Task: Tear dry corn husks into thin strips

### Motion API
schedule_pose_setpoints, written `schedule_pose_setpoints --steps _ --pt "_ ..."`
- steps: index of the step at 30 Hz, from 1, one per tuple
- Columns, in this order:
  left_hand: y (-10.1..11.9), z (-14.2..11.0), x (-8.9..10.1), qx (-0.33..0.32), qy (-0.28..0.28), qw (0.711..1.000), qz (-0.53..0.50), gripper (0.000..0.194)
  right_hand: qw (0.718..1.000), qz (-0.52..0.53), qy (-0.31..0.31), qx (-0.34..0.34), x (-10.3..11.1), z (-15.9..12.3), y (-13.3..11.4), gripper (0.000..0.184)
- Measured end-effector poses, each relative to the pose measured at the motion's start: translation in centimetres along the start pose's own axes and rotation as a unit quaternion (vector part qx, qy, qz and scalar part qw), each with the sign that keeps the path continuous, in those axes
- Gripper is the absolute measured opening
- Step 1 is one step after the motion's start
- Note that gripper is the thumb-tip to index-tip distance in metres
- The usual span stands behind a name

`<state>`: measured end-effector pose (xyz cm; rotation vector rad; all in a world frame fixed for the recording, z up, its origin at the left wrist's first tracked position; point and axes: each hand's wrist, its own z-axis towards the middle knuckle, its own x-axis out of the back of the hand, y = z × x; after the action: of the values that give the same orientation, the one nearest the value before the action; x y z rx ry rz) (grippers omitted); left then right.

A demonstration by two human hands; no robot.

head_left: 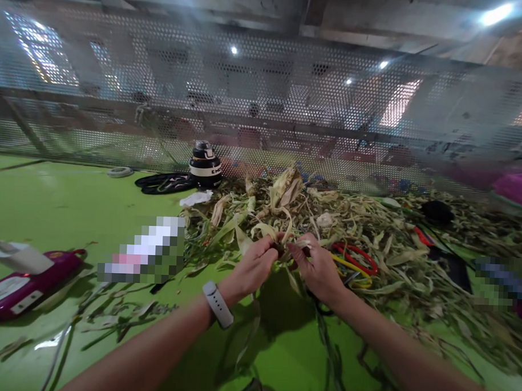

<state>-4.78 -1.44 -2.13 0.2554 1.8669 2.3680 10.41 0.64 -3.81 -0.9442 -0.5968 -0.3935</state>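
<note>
My left hand (255,265), with a pale watch band (218,305) on its wrist, is closed with its thumb and fingers pinched together on a dry husk strip (288,224). Close beside it, my right hand (319,271) is closed too, its fingertips pinching the husk at the same spot. Pale strips stick up and hang down from between the fingers. The exact grip point is partly covered by the fingers. Behind the hands lies a heap of dried husks (354,216), with a taller dry husk bunch (286,188) standing out of it.
Red loop handles (361,258) and yellow handles (352,271) lie right of my right hand. On the green table (115,207) are a black bottle (205,168), a coiled black cable (162,183), a tape roll (120,172) and a purple power strip (48,273). Perforated metal sheet (264,104) stands behind.
</note>
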Motion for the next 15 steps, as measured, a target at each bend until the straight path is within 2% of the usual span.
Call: schedule_pose_setpoints --steps 4,8,12,15 --pt "0.4 -0.3 0.0 -0.025 0.021 0.997 0.072 0.020 1.000 0.015 -0.004 -0.007 -0.2 -0.2 0.0 0.020" --pt "0.4 -0.5 0.0 -0.026 0.058 0.996 0.057 0.023 0.994 0.102 -0.004 -0.026 -0.6 -0.3 -0.1 0.019" --pt "-0.1 -0.4 0.0 -0.004 0.033 0.999 0.013 0.026 0.987 0.158 0.006 -0.025 -0.7 -0.2 -0.1 0.020" --pt "-0.7 0.0 -0.1 -0.007 0.005 1.000 0.001 0.030 0.979 0.191 0.010 -0.074 -0.8 -0.1 -0.2 0.023"
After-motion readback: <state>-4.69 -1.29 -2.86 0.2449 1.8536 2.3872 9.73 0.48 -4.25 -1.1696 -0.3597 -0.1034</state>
